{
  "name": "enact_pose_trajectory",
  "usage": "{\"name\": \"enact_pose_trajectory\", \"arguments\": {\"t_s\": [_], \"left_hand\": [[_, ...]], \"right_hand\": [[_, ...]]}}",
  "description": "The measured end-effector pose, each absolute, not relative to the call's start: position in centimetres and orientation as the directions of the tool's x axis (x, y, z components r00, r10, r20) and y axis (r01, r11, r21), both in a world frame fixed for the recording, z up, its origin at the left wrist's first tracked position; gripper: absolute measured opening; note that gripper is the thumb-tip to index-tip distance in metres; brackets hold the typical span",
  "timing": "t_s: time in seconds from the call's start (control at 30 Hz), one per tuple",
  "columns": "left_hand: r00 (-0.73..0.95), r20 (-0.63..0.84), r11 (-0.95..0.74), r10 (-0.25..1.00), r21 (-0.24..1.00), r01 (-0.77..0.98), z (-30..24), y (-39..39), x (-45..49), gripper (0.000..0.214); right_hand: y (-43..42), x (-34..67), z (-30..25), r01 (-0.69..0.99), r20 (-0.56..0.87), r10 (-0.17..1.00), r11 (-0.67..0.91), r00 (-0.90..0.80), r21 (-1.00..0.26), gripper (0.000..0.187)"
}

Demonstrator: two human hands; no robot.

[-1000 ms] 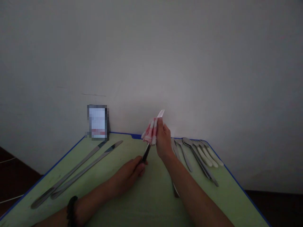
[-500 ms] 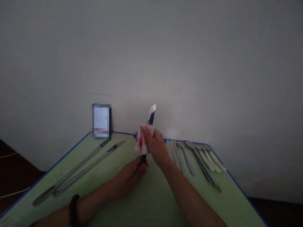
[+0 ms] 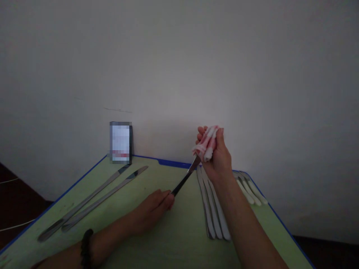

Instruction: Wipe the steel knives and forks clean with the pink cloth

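My left hand (image 3: 157, 207) is closed on the handle end of a table knife (image 3: 185, 177), which slants up to the right above the table. A pink and white cloth (image 3: 206, 144) covers the upper part of the blade. My right hand (image 3: 220, 155) grips this cloth from the right, fingers curled behind it and thumb raised along its edge. The tip of the blade is hidden in the cloth. Below my right hand, several table knives (image 3: 211, 209) lie side by side, partly behind my forearm.
Two table knives (image 3: 105, 200) lie slanted on the left of the green tabletop (image 3: 123, 239). A blurred-out phone (image 3: 120, 144) leans on the wall. White-handled forks (image 3: 251, 188) lie at the right edge. A blue strip (image 3: 175, 163) lines the back edge.
My right hand has moved right and up with the cloth, to the upper blade. The knife has tilted from near upright to slanting right, and its bare tip is now covered.
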State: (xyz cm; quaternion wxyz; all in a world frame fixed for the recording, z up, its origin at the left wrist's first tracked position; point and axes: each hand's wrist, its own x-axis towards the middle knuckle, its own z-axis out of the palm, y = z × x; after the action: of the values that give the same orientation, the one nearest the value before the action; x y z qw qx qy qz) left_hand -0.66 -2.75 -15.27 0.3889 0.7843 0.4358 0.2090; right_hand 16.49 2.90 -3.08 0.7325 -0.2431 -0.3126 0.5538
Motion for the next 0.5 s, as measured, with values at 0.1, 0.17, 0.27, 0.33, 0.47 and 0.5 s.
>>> {"name": "enact_pose_trajectory", "arguments": {"t_s": [0.1,0.17,0.27,0.33,0.47,0.5], "left_hand": [[0.555,-0.018,-0.327,0.832,0.792,0.515,-15.1,-2.8,-0.8,0.044],[0.575,-0.023,-0.348,0.818,0.775,0.527,-15.0,-2.9,-0.8,0.044],[0.574,-0.032,-0.353,0.818,0.760,0.545,-14.7,-3.1,-0.5,0.044],[0.549,-0.042,-0.322,0.835,0.770,0.550,-14.6,-3.3,-0.3,0.044],[0.465,-0.081,-0.224,0.882,0.796,0.562,-14.5,-3.2,-0.1,0.045],[0.445,-0.084,-0.204,0.891,0.804,0.559,-14.6,-3.1,-0.1,0.045]], "right_hand": [[2.6,16.0,-3.1,-0.601,0.216,0.951,0.308,0.223,-0.737,0.038],[2.5,15.5,-3.3,-0.559,0.235,0.945,0.325,0.229,-0.763,0.041],[2.5,14.9,-4.0,-0.523,0.246,0.939,0.339,0.241,-0.782,0.045],[2.6,14.4,-4.9,-0.502,0.228,0.939,0.332,0.257,-0.799,0.047],[2.6,12.8,-7.4,-0.446,0.120,0.974,0.196,0.194,-0.873,0.052],[2.5,12.3,-7.9,-0.427,0.086,0.985,0.143,0.150,-0.893,0.052]]}}
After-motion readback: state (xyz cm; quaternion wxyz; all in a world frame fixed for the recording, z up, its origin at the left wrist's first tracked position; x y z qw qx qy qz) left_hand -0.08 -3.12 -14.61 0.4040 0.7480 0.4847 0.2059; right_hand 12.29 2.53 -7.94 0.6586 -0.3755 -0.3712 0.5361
